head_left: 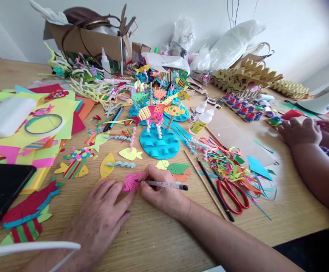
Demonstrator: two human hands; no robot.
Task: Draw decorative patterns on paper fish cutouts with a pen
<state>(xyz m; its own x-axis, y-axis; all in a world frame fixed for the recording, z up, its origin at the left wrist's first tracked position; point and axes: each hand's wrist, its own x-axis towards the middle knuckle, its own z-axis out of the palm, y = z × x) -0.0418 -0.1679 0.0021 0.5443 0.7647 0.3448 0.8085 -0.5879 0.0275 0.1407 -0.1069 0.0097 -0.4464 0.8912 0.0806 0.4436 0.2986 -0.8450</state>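
Observation:
A small pink paper fish [130, 183] with drawn scales lies on the wooden table. My right hand [160, 190] is closed round a clear pen [167, 184] with a black end, its tip at the fish. My left hand [103, 211] rests flat to the left, fingers spread, its fingertips pressing the fish's edge. Just beyond are a yellow paper fish [106, 168], a striped fish [76, 169] and a green fish [178, 168]. A blue round base [159, 142] holds up paper fish on curled stems.
Red scissors [232, 196], a black pencil [215, 189] and a wooden stick lie right of my hand. Glue bottles [202, 121] stand behind. At left are coloured papers and a black phone [5, 192]. Another person's hands [300, 132] are at the far right.

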